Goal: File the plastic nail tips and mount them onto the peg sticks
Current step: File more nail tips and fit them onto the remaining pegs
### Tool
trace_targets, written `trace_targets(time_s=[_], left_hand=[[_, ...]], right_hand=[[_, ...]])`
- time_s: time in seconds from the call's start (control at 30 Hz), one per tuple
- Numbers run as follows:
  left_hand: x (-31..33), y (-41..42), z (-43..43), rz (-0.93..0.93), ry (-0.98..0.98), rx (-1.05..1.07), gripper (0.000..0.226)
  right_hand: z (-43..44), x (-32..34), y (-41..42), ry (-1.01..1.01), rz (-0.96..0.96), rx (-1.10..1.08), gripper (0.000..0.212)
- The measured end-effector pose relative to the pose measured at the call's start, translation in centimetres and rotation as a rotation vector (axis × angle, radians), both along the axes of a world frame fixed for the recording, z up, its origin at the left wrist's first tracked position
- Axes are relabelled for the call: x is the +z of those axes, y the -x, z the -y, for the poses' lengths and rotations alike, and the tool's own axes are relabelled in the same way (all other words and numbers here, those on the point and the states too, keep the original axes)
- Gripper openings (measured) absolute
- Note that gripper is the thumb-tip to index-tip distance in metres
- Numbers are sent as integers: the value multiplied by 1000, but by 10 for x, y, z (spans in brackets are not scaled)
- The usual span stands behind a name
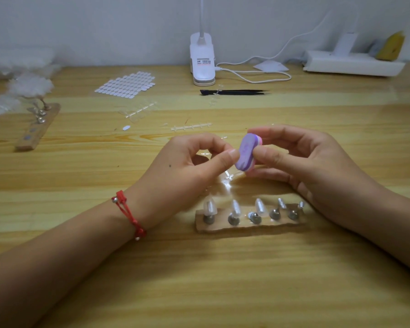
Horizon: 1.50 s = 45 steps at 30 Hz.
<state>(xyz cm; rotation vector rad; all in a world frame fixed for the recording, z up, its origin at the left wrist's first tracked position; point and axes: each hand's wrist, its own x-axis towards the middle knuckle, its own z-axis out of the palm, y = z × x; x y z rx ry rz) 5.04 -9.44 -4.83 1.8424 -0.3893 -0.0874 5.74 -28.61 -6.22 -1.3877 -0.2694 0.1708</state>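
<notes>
My right hand (pixel 310 159) grips a small purple and pink filing block (pixel 246 152) between thumb and fingers. My left hand (pixel 189 166) pinches a clear plastic nail tip (pixel 205 153) and holds it against the block's purple face. Just below both hands lies a wooden strip (pixel 251 224) with several metal peg sticks. Three of the pegs carry clear nail tips (pixel 210 207); the two at the right end (pixel 276 213) stand bare.
A second wooden peg strip (pixel 37 129) lies at the far left beside clear plastic bags (pixel 21 86). A sheet of white adhesive tabs (pixel 126 85), empty clear sprues (pixel 191 126), black tweezers (pixel 234 92), a white clip lamp (pixel 202 60) and a power strip (pixel 353 63) sit further back.
</notes>
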Motion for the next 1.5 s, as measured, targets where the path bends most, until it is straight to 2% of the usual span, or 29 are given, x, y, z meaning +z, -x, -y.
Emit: trace_targets(time_s=[0.33, 0.47, 0.6, 0.73, 0.9, 1.0, 1.17, 1.3, 1.43, 1.5], left_hand=[[0, 1, 0, 13, -1, -10, 14], [0, 0, -1, 18, 15, 15, 14], [0, 1, 0, 14, 20, -1, 14], [-1, 0, 0, 40, 28, 15, 15], [-1, 0, 1, 40, 18, 6, 14], [-1, 0, 0, 56, 21, 31, 14], [-1, 0, 0, 44, 19, 9, 13], [0, -1, 0, 69, 9, 25, 14], [-1, 0, 0, 48, 15, 19, 14], [-1, 0, 0, 65, 15, 29, 15]], right_hand=[[0, 1, -1, -45, -18, -40, 30], [-1, -1, 1, 26, 10, 15, 30], [1, 0, -2, -32, -4, -35, 30], [0, -2, 0, 74, 36, 13, 29], [1, -1, -1, -12, 10, -34, 27], [0, -1, 1, 80, 29, 23, 30], [1, 1, -1, -67, -28, -60, 27], [-1, 1, 1, 32, 8, 20, 29], [1, 2, -1, -91, -34, -30, 24], [0, 3, 1, -56, -21, -8, 25]])
